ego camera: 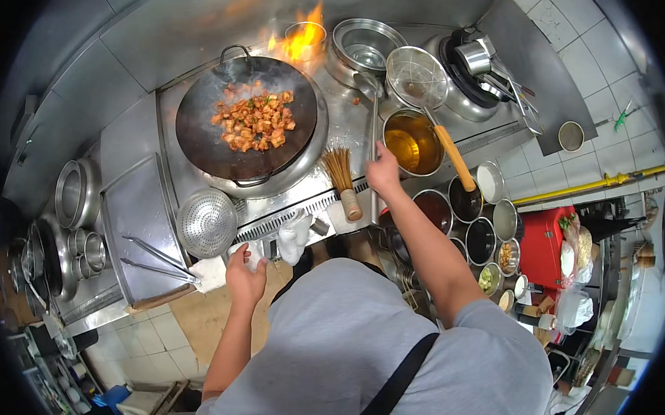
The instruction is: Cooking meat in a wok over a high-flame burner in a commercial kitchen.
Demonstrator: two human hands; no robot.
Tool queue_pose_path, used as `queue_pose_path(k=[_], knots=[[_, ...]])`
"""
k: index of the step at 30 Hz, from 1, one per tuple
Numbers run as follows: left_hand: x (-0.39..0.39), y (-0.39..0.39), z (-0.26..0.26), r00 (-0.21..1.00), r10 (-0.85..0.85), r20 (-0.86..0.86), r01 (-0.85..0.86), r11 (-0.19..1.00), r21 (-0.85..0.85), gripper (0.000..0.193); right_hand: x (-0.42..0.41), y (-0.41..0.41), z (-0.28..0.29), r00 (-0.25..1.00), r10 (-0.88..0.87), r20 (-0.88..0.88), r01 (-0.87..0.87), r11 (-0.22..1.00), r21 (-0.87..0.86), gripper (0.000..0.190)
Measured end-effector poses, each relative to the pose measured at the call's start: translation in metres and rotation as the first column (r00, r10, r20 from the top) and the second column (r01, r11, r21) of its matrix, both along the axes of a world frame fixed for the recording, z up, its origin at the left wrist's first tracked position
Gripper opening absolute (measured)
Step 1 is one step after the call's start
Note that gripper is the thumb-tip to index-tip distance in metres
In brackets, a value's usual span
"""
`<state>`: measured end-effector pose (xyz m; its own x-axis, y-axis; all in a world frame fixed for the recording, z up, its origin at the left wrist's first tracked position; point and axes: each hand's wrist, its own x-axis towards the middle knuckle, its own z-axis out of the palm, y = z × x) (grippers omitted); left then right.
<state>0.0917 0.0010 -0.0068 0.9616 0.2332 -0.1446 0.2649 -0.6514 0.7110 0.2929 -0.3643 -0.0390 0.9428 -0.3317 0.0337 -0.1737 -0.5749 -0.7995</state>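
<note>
My right hand (383, 173) is closed over the long handle of a metal ladle (375, 115). The bowl of the ladle lies toward the back of the stove, beside a pot of amber oil (413, 141). Low at the stove's front edge, my left hand (246, 279) is empty with its fingers apart, close to a folded white cloth (251, 254). Ahead of it, a black two-handled wok (247, 120) sits on the burner. Browned, diced pieces of food (255, 118) steam inside. A bamboo wok brush (342, 180) lies between wok and ladle.
Flames (305, 39) rise behind the wok. A wooden-handled mesh strainer (452, 151) spans the oil pot and a dark sauce pot. A perforated skimmer (206, 222) and tongs (157, 261) lie left. Several seasoning containers (481, 242) crowd the right. A white cloth (294, 236) hangs at the front edge.
</note>
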Motion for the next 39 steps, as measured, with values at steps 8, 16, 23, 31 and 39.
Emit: queue_pose_path(k=[8, 16, 23, 31, 39], knots=[[0.052, -0.045, -0.059, 0.892, -0.415, -0.178, 0.449, 0.857, 0.252, 0.095, 0.029, 0.058, -0.001, 0.959, -0.134, -0.250, 0.282, 0.541, 0.793, 0.074], [0.111, -0.039, -0.074, 0.939, -0.317, -0.136, 0.216, 0.848, -0.485, 0.050, 0.023, 0.026, 0.012, 0.975, 0.053, -0.217, 0.220, -0.045, 0.975, 0.050], [0.113, 0.034, -0.037, 0.940, -0.135, -0.313, -0.325, -0.073, -0.943, 0.052, -0.042, 0.015, 0.101, 0.992, 0.050, -0.113, 0.115, -0.045, 0.992, 0.045], [0.193, 0.012, 0.002, 0.805, -0.107, -0.584, -0.574, 0.109, -0.812, 0.042, -0.090, 0.019, 0.127, 0.941, 0.323, -0.098, -0.118, 0.587, 0.801, 0.076], [0.192, -0.012, -0.066, 0.893, 0.012, -0.450, -0.442, 0.212, -0.871, 0.015, -0.266, 0.000, 0.187, 0.978, 0.147, -0.151, 0.067, 0.463, 0.884, 0.081]])
